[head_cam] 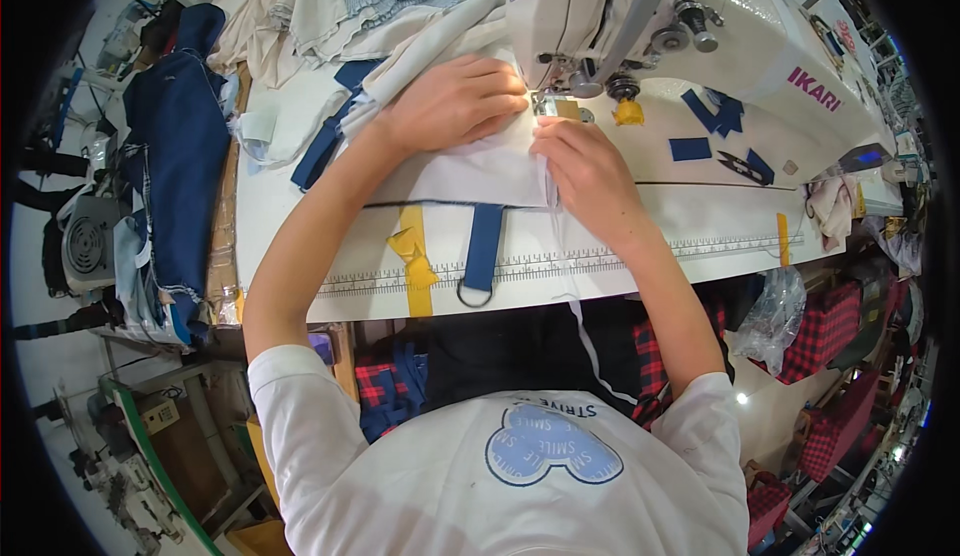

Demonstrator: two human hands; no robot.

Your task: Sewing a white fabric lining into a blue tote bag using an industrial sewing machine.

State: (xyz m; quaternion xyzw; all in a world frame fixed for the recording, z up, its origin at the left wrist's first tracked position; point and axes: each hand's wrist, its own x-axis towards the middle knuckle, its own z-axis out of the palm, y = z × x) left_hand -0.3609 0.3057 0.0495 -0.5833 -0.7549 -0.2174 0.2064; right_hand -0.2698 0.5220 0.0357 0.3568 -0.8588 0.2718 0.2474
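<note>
My left hand lies on a piece of white fabric, its fingertips close to the presser foot of an Ikari sewing machine. Whether those fingers grip the cloth is hidden. My right hand pinches the fabric's right edge just in front of the foot, where a narrow white tape runs along it and hangs over the table's front edge. From under the fabric's dark-stitched lower edge a navy strap sticks out, with a metal D-ring at its end.
Thread snips and navy fabric scraps lie on the machine bed at right. A printed ruler and yellow tape mark the table front. Cream cloth is heaped at the back; navy fabric hangs at left.
</note>
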